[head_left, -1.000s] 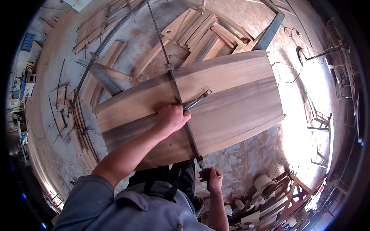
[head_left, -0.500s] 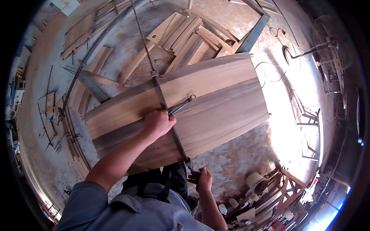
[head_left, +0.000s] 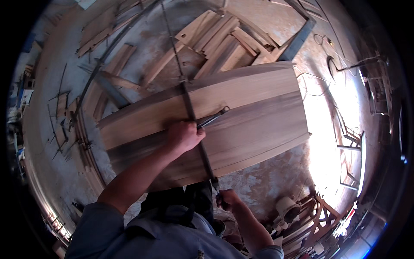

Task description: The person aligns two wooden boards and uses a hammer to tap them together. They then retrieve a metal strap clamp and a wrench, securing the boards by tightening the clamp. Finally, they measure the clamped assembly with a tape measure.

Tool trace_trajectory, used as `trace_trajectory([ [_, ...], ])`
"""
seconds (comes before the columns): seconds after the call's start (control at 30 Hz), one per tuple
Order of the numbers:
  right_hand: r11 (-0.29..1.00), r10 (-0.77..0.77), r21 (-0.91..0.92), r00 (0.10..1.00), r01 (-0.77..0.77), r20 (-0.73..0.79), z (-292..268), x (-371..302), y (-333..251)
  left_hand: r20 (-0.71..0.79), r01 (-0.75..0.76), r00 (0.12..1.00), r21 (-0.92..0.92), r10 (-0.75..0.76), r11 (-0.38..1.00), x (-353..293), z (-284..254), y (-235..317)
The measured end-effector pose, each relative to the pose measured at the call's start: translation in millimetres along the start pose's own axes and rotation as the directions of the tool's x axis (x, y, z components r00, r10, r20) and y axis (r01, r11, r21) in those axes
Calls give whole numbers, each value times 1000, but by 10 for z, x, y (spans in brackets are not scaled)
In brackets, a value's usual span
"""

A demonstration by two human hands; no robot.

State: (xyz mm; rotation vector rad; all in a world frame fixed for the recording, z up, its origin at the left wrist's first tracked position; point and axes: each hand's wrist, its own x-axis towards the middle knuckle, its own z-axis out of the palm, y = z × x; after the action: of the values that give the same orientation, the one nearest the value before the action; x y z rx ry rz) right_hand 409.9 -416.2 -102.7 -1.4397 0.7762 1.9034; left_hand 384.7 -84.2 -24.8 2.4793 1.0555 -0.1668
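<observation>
A wide wooden panel made of boards set edge to edge lies before me. Across it runs a long dark metal bar clamp. My left hand is closed round a wrench, its ring end pointing up and right, and rests over the panel beside the bar. At the near edge, the clamp's screw end sticks out toward me. There my right hand has its fingers curled round the clamp's handle, which the hand mostly hides.
Beyond the panel lies a pile of loose boards with a blue-grey metal beam beside it. Metal rods and wood strips lie at left. A pale bucket and wood scraps stand at lower right.
My right hand's fingers, looser and more spread before, are now curled in at the clamp's end. My left hand still holds the wrench. The whole view has shifted slightly.
</observation>
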Motion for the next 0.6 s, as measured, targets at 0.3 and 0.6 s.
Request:
trace_trajectory([
  [0.3, 210, -934, -752, 356, 624, 35, 81, -458, 427, -107, -23, 994, 51, 28, 998, 11, 153, -80],
  [0.6, 33, -978, -916, 202, 400, 53, 353, -452, 330, -68, -27, 997, -7, 26, 1000, 46, 132, -55],
])
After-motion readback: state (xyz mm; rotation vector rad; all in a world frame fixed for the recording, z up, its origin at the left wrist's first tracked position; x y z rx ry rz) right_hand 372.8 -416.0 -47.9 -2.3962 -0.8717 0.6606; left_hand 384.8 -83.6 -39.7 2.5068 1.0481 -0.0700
